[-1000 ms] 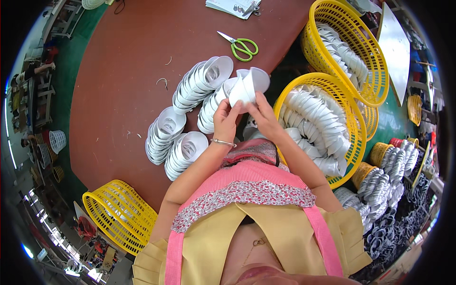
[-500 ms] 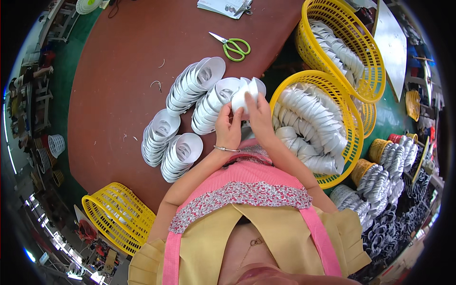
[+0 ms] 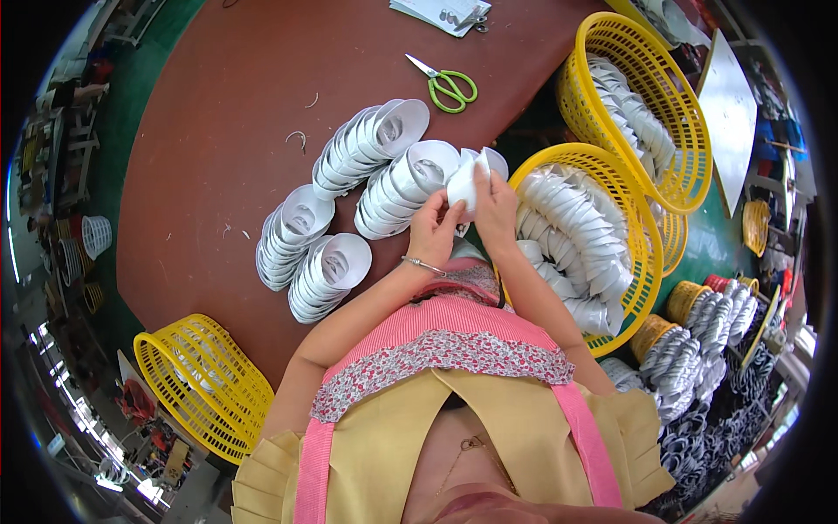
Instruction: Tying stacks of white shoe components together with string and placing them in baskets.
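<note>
Both my hands meet at the right edge of the brown table (image 3: 227, 131), fingers pinching a smooth white curled piece (image 3: 463, 185). My left hand (image 3: 434, 229) grips its lower left side with thumb and fingertips. My right hand (image 3: 495, 210) holds its right side, the thumb lying near the top edge. Another white curved edge shows just behind my right fingers; I cannot tell whether it belongs to the same piece. Close to my left hand stands a nested stack of white cone-like pieces (image 3: 408, 189). Further stacks (image 3: 371, 147) (image 3: 295, 236) (image 3: 329, 278) are grouped left of it.
Green-handled scissors (image 3: 452, 91) and a pad of papers (image 3: 445, 12) lie farther back. Yellow baskets (image 3: 642, 288) (image 3: 698, 166) full of white pieces stand at the right, bundled strips (image 3: 690, 349) beyond them. Another yellow basket (image 3: 205, 384) sits at lower left. Thread scraps (image 3: 298, 138) dot the table.
The view has shifted a little, so the table's things appear slightly moved. My hands keep hold of the white piece, with small finger shifts on it.
</note>
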Tool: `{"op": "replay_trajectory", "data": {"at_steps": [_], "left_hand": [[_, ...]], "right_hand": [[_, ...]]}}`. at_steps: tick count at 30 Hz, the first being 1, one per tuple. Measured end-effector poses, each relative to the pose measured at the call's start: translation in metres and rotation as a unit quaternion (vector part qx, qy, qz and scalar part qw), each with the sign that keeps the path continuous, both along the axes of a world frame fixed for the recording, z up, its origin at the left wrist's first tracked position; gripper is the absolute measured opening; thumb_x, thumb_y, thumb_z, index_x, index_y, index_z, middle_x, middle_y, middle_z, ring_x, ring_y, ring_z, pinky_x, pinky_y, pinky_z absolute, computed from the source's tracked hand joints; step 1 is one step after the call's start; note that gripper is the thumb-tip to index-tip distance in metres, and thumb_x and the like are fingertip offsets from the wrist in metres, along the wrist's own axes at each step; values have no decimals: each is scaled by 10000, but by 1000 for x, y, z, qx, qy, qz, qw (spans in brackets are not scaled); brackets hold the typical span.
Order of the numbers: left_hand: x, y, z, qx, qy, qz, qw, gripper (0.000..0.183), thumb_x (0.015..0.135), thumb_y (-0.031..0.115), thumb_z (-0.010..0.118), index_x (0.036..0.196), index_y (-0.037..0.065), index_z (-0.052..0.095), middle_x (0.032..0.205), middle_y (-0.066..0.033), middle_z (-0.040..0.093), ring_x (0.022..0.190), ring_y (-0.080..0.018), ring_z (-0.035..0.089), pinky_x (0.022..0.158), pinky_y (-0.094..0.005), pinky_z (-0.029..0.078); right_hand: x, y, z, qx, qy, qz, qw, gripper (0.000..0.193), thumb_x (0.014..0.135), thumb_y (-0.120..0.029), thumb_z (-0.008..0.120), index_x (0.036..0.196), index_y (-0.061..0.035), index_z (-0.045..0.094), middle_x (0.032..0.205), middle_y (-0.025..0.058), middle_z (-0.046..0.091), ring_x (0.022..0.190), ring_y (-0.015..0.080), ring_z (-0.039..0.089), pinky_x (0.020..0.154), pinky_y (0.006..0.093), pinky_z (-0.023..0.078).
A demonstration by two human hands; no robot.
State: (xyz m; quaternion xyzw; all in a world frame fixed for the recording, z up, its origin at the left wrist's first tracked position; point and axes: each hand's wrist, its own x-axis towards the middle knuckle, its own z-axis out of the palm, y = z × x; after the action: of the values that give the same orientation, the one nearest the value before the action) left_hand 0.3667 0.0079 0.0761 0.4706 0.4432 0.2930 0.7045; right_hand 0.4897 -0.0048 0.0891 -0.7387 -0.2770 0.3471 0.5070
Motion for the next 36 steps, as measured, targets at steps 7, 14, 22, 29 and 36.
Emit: {"op": "replay_trajectory", "data": {"at_steps": [7,14,22,29,36], "left_hand": [[-44,4,-33,282,188,-16,941,326,980,129,568,1286,17,545,1186,-76,632,1011,-191,608,854,-296,482],[-45,13,-73,25,83,121,989,506,872,33,660,1333,25,452,1120,-91,597,996,-166,618,870,-295,515],[-29,19,-39,-250,3,253,935,488,878,87,683,1255,30,379,1103,-145,586,884,-221,649,715,-330,575],[-18,11,-39,-230,-117,212,943,396,939,35,612,1253,30,370,1170,-116,608,984,-179,626,828,-290,543],[-13,18,-32,-192,-192,183,945,351,960,98,618,1264,52,448,1207,-62,591,1068,-151,600,893,-314,516]], "right_hand": [[25,53,-32,-42,-238,32,970,400,1019,-314,465,841,-3,644,753,245,613,737,437,614,651,495,458],[-2,80,-94,-67,-136,225,963,408,992,-343,506,833,15,619,822,274,626,802,445,614,719,496,461],[-12,67,-88,-20,-179,161,970,391,989,-333,532,814,16,555,782,274,616,768,476,591,670,517,439],[-8,55,-46,-8,-218,120,968,388,990,-336,533,803,4,548,738,272,607,751,477,596,646,542,427],[11,16,-5,67,-20,302,951,303,889,-177,658,1121,-9,559,962,218,660,913,288,680,797,384,497]]}}
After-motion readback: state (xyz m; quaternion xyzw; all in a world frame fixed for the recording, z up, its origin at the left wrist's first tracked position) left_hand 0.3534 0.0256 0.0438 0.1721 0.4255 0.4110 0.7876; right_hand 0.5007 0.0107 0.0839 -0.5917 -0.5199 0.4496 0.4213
